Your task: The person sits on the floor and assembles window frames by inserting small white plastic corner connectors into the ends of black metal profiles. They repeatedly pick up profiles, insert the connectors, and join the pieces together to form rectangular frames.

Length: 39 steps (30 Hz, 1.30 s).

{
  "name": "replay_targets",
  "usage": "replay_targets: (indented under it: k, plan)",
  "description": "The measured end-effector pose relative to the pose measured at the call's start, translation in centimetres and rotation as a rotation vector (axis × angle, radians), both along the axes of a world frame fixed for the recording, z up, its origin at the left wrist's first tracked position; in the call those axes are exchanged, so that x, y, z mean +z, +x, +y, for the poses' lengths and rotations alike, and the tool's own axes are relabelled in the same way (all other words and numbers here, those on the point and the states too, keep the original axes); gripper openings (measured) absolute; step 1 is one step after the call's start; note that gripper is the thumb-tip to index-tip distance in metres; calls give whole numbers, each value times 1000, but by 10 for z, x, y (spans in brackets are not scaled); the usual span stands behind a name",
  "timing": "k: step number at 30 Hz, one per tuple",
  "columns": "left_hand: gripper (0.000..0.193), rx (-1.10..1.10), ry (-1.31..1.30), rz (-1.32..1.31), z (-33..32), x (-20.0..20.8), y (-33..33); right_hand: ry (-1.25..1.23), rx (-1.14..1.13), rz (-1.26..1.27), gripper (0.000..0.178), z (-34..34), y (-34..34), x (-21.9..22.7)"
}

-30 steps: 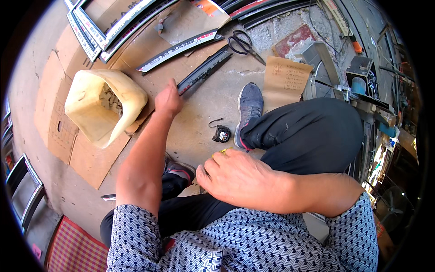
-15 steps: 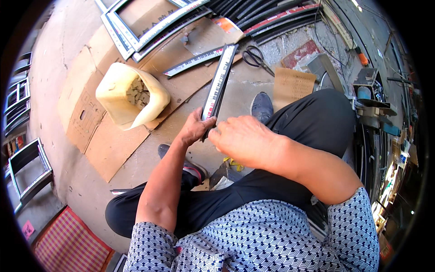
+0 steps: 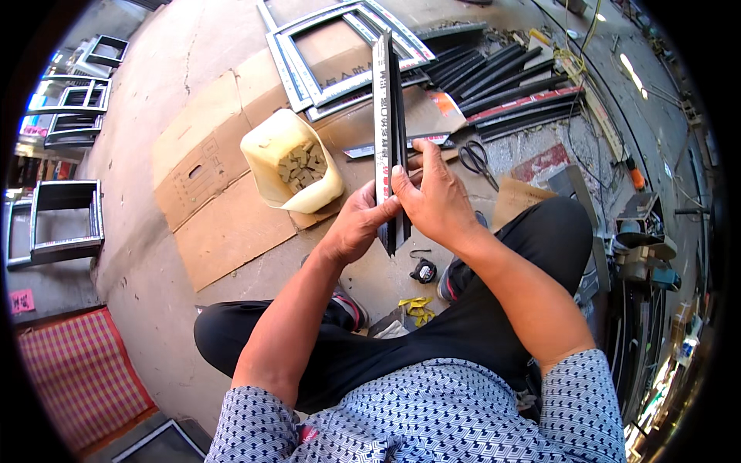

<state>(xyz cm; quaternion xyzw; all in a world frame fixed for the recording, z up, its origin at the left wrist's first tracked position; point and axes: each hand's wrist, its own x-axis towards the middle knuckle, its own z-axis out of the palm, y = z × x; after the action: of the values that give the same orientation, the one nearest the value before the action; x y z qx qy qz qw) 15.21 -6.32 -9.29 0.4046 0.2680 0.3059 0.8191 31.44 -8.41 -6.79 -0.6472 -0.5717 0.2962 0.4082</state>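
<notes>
A dark metal frame profile [image 3: 384,108] with a white printed film on one face stands nearly upright before me, its ends cut at a slant. My left hand [image 3: 357,224] is closed round its lower part, thumb across the front. Just above, my right hand [image 3: 434,193] grips the same bar from the right side, with the thumb on its face and the index finger raised. Beyond the bar another film-covered profile [image 3: 363,150] lies on cardboard, partly hidden. To the left sits a cream plastic container [image 3: 258,150], cut open, with several small grey corner blocks [image 3: 301,166] inside.
Assembled frames [image 3: 287,58] and a stack of black profiles [image 3: 494,69] lie at the far side. Black-handled scissors [image 3: 475,158] rest to the right. A tape measure [image 3: 423,270] and a yellow strip [image 3: 417,309] are on the floor between my legs. A cardboard sheet [image 3: 224,239] spreads left.
The profile has risen and turned more upright in my hands. My right hand has moved up onto it, fingers now visible. The view has shifted, revealing the tape measure.
</notes>
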Motion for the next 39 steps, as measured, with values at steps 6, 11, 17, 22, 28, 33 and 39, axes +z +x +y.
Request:
replay_targets:
  k: [6, 11, 17, 22, 28, 33, 39]
  plan:
    - [43, 7, -74, 105, -10, -6, -35, -28, 79, 354, 32, 6, -40, -30]
    - [37, 38, -11, 220, -10, -10, -47, -33, 80, 554, 29, 12, -47, -41]
    - [31, 205, -62, 208, -1, 21, -68, -77, 66, 691, 29, 17, -38, -21]
    - [33, 182, 109, 425, 8, 50, -87, -115, 126, 684, 31, 13, -26, -10]
    - [38, 207, 135, 423, 2, 57, -92, -49, 146, 651, 28, 11, -29, -8]
    - [41, 231, 173, 485, -5, 42, -86, -2, 163, 645, 28, 6, -33, -8]
    - [40, 263, 203, 528, -11, 44, -75, -39, 163, 645, 28, 4, -32, -5]
